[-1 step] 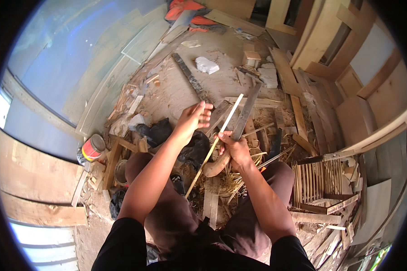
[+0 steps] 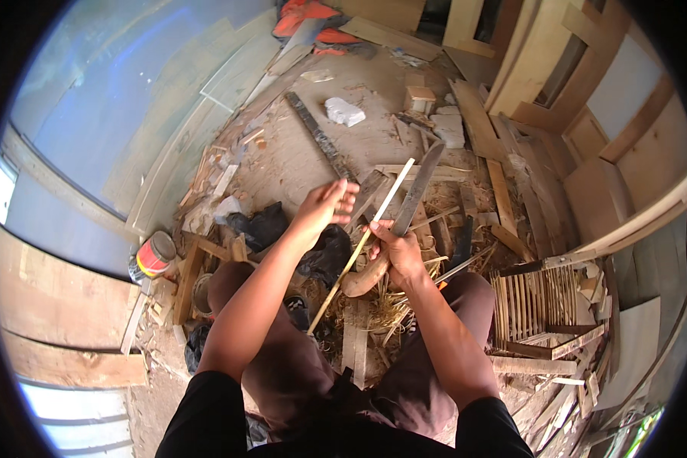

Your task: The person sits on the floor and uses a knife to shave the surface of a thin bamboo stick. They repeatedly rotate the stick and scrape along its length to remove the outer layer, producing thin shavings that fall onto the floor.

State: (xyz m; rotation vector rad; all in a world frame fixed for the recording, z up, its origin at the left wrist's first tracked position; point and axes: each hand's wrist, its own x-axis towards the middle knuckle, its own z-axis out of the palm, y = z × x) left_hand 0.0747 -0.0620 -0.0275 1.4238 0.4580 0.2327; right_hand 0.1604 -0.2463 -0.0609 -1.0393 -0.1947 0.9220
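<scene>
My right hand [image 2: 399,252] is closed around a machete [image 2: 420,187] where its dark blade meets the curved wooden handle [image 2: 365,279]. Pinched by the thumb and fingers of that same hand is a thin, pale bamboo strip [image 2: 390,197]. The strip slants from beside the blade down toward my left knee. My left hand [image 2: 328,206] hovers to the left of the strip, apart from it, with loosely bent, separated fingers and nothing in them. Below both hands, a wooden board [image 2: 356,336] lies between my legs, with curly shavings [image 2: 389,309] beside it.
A slatted wooden frame [image 2: 538,309] lies beside my right knee. To the left are a red-labelled can [image 2: 156,253] and black plastic bags [image 2: 263,227]. Ahead on the floor are a dark plank [image 2: 317,133] and a white block [image 2: 345,111]. Boards [image 2: 504,198] line the right.
The machete blade has rolled slightly, so more of its flat side shows. The whole view has shifted a little; both hands keep nearly the same places.
</scene>
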